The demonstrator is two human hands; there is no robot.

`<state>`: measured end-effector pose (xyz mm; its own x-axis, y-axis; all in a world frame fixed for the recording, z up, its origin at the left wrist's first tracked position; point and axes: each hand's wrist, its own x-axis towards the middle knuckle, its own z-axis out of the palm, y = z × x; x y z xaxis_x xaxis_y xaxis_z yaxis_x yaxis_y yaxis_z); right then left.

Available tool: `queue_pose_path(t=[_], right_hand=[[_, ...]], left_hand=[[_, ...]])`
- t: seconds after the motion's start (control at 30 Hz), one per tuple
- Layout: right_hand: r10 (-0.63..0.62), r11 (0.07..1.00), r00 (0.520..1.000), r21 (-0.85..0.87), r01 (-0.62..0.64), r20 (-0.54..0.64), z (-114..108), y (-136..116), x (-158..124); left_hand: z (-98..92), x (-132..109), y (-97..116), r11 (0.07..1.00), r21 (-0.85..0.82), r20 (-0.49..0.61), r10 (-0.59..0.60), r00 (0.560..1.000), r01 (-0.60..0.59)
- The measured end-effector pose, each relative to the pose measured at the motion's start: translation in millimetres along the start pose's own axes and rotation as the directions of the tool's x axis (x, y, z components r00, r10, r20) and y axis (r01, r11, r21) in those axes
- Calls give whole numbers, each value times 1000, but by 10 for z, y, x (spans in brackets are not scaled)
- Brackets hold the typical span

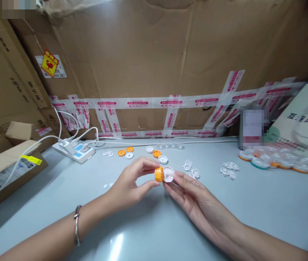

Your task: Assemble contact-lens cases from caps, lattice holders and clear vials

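My left hand (135, 180) pinches an orange round cap (158, 174) between thumb and fingertips, above the middle of the table. Against its right side, my right hand (190, 194) grips a white round cup-like part (168, 174), whose hollow inside is turned partly towards me. The two pieces meet edge to edge; whether they are joined I cannot tell. Just beyond the hands lie an orange ring (157, 154) and a white ring (163, 159). White flat plates with holes (194, 173) rest behind my right hand.
A power strip (73, 150) with plugged-in cables stands at the back left, near an open cardboard box (12, 170). More white plates (228, 170) and a cluster of clear-topped, coloured-rim pieces (281, 161) lie to the right. A large taped carton (148, 72) walls off the back.
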<state>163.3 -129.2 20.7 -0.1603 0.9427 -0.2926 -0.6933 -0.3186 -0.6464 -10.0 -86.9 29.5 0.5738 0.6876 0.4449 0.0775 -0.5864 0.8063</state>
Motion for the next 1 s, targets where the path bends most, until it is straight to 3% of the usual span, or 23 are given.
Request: queue_pose_path(t=[0.2, 1.0], right_hand=[[-12, 999, 1000, -34, 12, -6, -6, 5, 5], [-23, 983, 999, -183, 17, -30, -35, 89, -3]], left_hand=[[-8, -11, -51, 984, 168, 3, 65, 998, -64], [108, -77, -62, 905, 413, -26, 123, 992, -102]])
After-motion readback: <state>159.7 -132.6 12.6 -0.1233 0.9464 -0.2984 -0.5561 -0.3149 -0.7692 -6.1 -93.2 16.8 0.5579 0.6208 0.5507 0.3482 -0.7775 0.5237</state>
